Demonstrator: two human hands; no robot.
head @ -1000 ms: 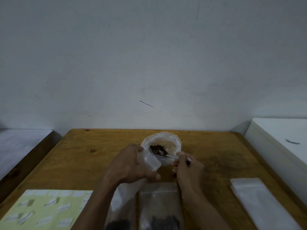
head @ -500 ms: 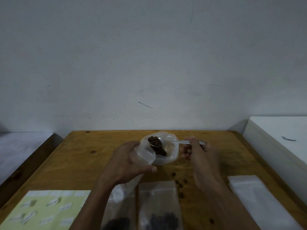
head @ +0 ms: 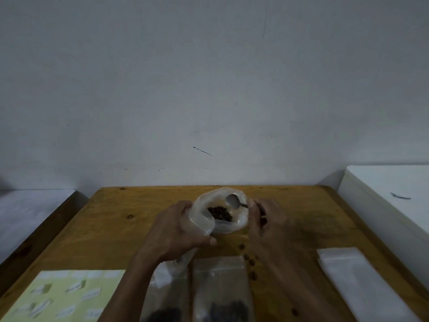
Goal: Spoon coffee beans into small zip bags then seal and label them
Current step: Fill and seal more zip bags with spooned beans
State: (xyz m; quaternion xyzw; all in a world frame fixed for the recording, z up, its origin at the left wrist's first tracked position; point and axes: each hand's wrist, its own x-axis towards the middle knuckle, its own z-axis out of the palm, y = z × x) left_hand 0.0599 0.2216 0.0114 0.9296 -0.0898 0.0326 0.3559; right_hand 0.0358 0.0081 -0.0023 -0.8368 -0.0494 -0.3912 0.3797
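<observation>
Small metal spoon (head: 232,201) is now empty, back over the clear plastic bean bag (head: 218,212), pinched by right hand (head: 267,219); left hand (head: 178,231) grips the limp, slippery rim (hold near mouth).

A wooden table (head: 111,228) carries a green label sheet (head: 58,296), two bean-filled zip bags (head: 220,291), a stack of empty bags (head: 357,282), and scattered coffee beans (head: 251,263).

Both hands (head: 178,231) (head: 267,219) raised, fingers curled
</observation>
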